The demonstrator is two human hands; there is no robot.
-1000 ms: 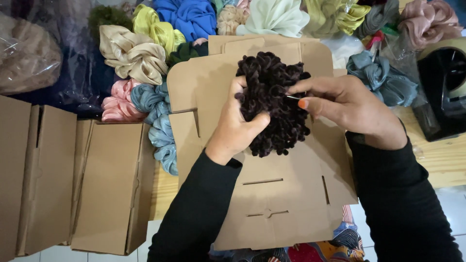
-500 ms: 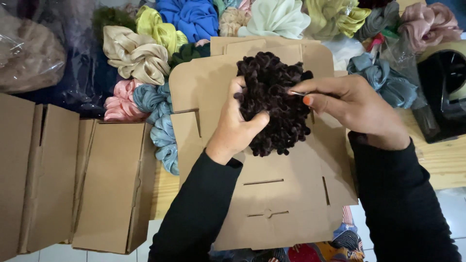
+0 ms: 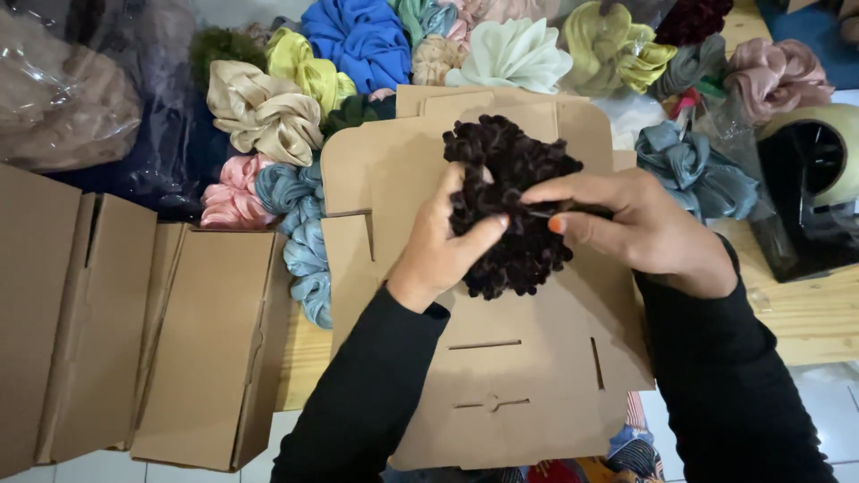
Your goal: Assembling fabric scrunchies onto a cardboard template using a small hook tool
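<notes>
A dark brown ruffled scrunchie [image 3: 514, 170] is held over a flat, unfolded cardboard box blank [image 3: 537, 376] in the middle of the view. My left hand [image 3: 438, 255] grips its lower left side with the thumb pressed into the fabric. From the right, my right hand [image 3: 640, 228] pinches the scrunchie's edge between thumb and fingers. Both arms wear black sleeves.
Many coloured scrunchies lie along the back: cream [image 3: 259, 112], blue [image 3: 362, 36], white [image 3: 514, 54], yellow-green [image 3: 608, 40], grey-blue [image 3: 693, 170], pink [image 3: 778, 76]. Folded cardboard boxes [image 3: 134, 322] lie at the left. A black and cream tape dispenser [image 3: 810, 192] stands at the right on the wooden table [image 3: 810, 313].
My hands have shifted slightly on the scrunchie, the right fingers sliding a little left along its edge. The scrunchie stays over the cardboard.
</notes>
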